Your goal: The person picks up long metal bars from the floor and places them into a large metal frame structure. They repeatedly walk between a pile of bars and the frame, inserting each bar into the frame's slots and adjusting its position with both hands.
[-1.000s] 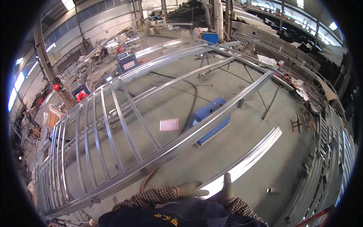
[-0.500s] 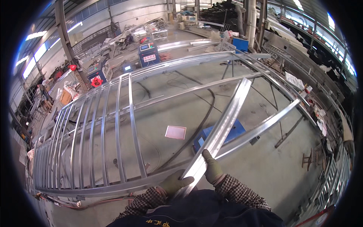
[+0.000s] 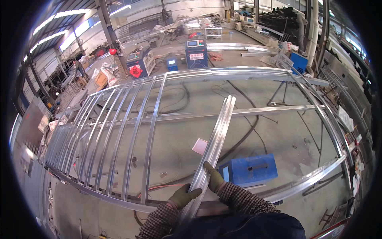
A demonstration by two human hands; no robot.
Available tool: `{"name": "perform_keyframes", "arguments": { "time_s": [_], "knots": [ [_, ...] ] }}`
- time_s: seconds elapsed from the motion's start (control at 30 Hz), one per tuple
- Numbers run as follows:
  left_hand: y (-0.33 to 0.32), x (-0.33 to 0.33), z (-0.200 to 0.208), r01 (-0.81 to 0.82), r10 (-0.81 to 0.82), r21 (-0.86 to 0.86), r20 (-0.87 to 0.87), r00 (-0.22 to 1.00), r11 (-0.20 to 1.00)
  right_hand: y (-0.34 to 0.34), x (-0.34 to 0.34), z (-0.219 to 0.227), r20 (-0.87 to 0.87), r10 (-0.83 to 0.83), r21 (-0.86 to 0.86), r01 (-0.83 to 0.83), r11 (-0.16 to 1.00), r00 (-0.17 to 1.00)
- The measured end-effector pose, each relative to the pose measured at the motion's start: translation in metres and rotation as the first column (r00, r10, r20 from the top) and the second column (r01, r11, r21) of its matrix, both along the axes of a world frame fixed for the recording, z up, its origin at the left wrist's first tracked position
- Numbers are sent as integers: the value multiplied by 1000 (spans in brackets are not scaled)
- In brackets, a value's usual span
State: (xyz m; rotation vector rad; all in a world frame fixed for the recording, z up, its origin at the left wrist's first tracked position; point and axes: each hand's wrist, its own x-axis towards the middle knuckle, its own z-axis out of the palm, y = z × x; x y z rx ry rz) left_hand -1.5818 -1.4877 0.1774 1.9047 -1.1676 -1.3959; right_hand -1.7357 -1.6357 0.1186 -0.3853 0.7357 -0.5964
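Note:
My left hand [image 3: 185,196], in an olive-green work glove, grips the left edge of a long silvery metal profile [image 3: 217,137]. On its right edge, a little farther up, my right hand [image 3: 215,178] is closed in a matching glove. The channel-shaped profile slants away from my body, its far end overlapping the middle rail [image 3: 274,110] in the picture. A big frame of similar metal spreads in front of me, with several parallel crossbars [image 3: 148,155] at the left. Whether the held profile touches the frame, I cannot tell.
Beneath the frame, on the floor, are a blue box-shaped machine [image 3: 254,169], a pale sheet [image 3: 199,146] and dark cables [image 3: 238,145]. Blue machine cabinets [image 3: 195,55] stand beyond the frame. Far left, a person [image 3: 79,68] is near a steel post. Scrap and stock line the right side.
My view has turned left, so the surroundings sit farther right in the picture. The held profile has swung left toward the crossbars, leaving more of the blue floor machine visible. Both hands keep their grip.

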Motion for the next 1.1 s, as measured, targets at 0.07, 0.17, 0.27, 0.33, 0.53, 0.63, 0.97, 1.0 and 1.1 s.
{"name": "perform_keyframes", "arguments": {
  "time_s": [0.07, 0.17, 0.27, 0.33, 0.53, 0.63, 0.97, 1.0, 1.1],
  "knots": [
    [-15, -13, 8, -44, 37, 96, 76, 996, 994, -22, 3, -10, 27, 16, 18, -16, 1000, 1000],
    [-35, -24, 15, -44, 21, 125, 186, 982, 991, -42, 4, -21, 89, 51, 45, -55, 997, 995],
    [-47, -33, 9, -136, 98, 120, 283, 954, 983, -57, 5, -25, 85, 120, 82, -127, 988, 989],
    [-53, -30, 1, -140, 105, 115, 271, 957, 983, -65, 7, -24, 102, 147, 61, -153, 986, 984],
    [-62, -11, -15, -168, 147, 65, 248, 957, 984, -73, -9, -21, 102, 128, 89, -137, 987, 986],
    [-59, -7, -7, -202, 142, 131, 366, 920, 970, -68, -13, -23, 53, 111, 68, -114, 991, 992],
    [-40, -21, 21, -205, 83, 119, 638, 765, 971, -68, -19, -51, -32, 73, 41, -71, 997, 997],
    [-28, -22, 22, -199, 102, 74, 658, 746, 977, -68, -20, -52, -70, 63, 30, -61, 998, 996],
    [35, -30, 33, -135, 135, -55, 704, 698, 989, -70, -31, -44, -301, -140, -163, 94, 982, 943]
  ]
}}
